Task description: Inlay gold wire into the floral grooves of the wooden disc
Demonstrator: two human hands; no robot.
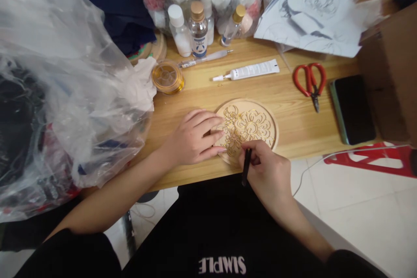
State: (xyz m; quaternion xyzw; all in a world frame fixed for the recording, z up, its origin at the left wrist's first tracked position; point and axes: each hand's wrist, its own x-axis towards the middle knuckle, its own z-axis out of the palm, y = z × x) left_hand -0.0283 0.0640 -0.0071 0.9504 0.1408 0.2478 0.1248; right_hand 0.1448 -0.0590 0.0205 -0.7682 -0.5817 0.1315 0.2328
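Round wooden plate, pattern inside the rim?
Gold-coloured floral outlines; shows best in the head view.

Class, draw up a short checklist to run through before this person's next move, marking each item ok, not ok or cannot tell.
1. Left hand resting on the left side of the round wooden plate: ok.
2. Slim black tool held in the right hand: ok.
3. Tool's tip touching the gold wire pattern: cannot tell; the fingers hide it.
4. Red-handled cutters laid down apart from both hands: ok, on the table to the right of the plate.
5. Tabletop free of loose scraps: not ok; tiny gold bits lie near the nozzle end of the white squeeze tube.
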